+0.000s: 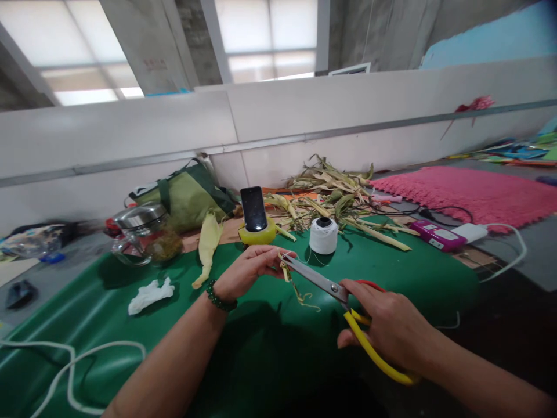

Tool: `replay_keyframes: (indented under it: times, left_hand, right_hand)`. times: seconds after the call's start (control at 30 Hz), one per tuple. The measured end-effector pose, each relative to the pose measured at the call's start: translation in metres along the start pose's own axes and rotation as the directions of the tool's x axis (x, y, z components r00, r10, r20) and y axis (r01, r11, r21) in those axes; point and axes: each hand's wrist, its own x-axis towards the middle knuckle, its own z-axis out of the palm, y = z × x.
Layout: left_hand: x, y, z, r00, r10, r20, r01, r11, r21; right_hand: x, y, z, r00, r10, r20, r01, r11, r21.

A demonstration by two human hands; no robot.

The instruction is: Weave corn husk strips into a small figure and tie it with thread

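Note:
My left hand [250,268], with a bead bracelet at the wrist, pinches a small yellowish husk piece [287,273] above the green table cover [108,313]. My right hand [391,328] grips scissors [331,287] with yellow and red handles. Their blades point left and meet the husk piece at my left fingertips. Thin curled strands [304,299] hang below the blades. A white thread spool [323,235] stands just beyond the hands.
A phone [253,209] stands in a yellow holder. Behind lie a corn husk pile [331,194], a single husk [208,244], a glass jar [145,235], a green bag [187,194], a crumpled tissue [150,293], a pink mat [470,191], a pink device [437,235] and white cords [69,371].

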Motion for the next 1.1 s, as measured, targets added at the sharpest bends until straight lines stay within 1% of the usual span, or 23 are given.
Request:
replay_keyframes:
  times: [0.1,0.2,0.33,0.43,0.53,0.73,0.87,1.03,1.1]
  left_hand:
    - [0.000,0.000,0.001,0.998,-0.030,0.048,0.032,0.998,-0.061]
    - [0.001,-0.001,0.001,0.997,-0.046,0.068,0.053,0.994,-0.099]
    - [0.001,-0.001,0.000,0.996,-0.063,0.065,0.068,0.994,-0.084]
    - [0.000,0.000,0.000,0.994,-0.081,0.074,0.086,0.995,-0.054]
    - [0.000,0.001,0.000,0.992,-0.085,0.093,0.089,0.995,-0.037]
    - [0.000,0.001,-0.003,0.987,-0.088,0.133,0.095,0.994,-0.050]
    - [0.000,0.000,-0.002,0.985,-0.098,0.140,0.109,0.991,-0.074]
    - [-0.001,0.002,-0.002,0.981,-0.106,0.160,0.117,0.991,-0.060]
    - [-0.002,0.002,-0.002,0.984,-0.096,0.152,0.102,0.994,-0.032]
  right_hand:
    - [0.002,0.002,0.006,0.999,-0.027,-0.033,0.026,0.999,-0.037]
    - [0.005,0.004,0.009,0.998,-0.045,-0.052,0.042,0.997,-0.066]
    - [0.007,0.006,0.007,0.993,-0.082,-0.086,0.075,0.994,-0.082]
    - [0.009,0.008,0.004,0.990,-0.109,-0.094,0.102,0.992,-0.078]
    - [0.010,0.011,0.003,0.990,-0.110,-0.090,0.104,0.992,-0.069]
    - [0.007,0.013,0.003,0.998,-0.065,-0.027,0.065,0.998,0.017]
    - [0.008,0.012,0.001,0.998,-0.055,0.010,0.055,0.995,0.078]
    - [0.009,0.008,0.002,0.999,-0.040,0.006,0.038,0.987,0.159]
    - [0.006,0.009,0.001,1.000,0.009,0.017,-0.013,0.973,0.231]
